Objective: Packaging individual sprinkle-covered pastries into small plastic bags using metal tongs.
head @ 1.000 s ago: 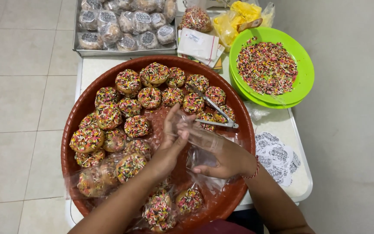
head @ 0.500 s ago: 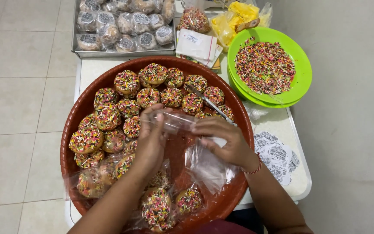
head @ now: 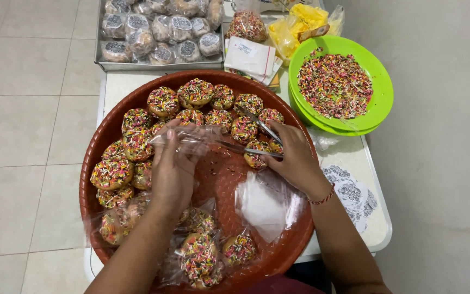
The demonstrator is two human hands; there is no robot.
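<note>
Centrally, just above mid-frame, a clear plastic bag (head: 189, 137) is pinched at its mouth between the thumb and fingers of the left hand (head: 172, 174), which holds it over the red round tray (head: 91, 188). To its right, the right hand (head: 295, 158) closes its fingers round metal tongs (head: 259, 142), whose tips lie against a sprinkled doughnut (head: 257, 158) among the unwrapped doughnuts (head: 161, 100) in the upper half of the tray. Judged risks: the thin bag mouth may collapse or slip from the pinch, so that a doughnut meets the film edge and sheds sprinkles; too firm a squeeze of the tongs may dent the icing; too loose a one may drop the doughnut. Lower in the tray lie bagged doughnuts (head: 199, 258) and a stack of spare bags (head: 262, 204). At upper right a green plate of sprinkles (head: 341, 81) stands near the tray rim; at upper left a metal tray of wrapped doughnuts (head: 159, 32) rests on the white table (head: 354, 158).
</note>
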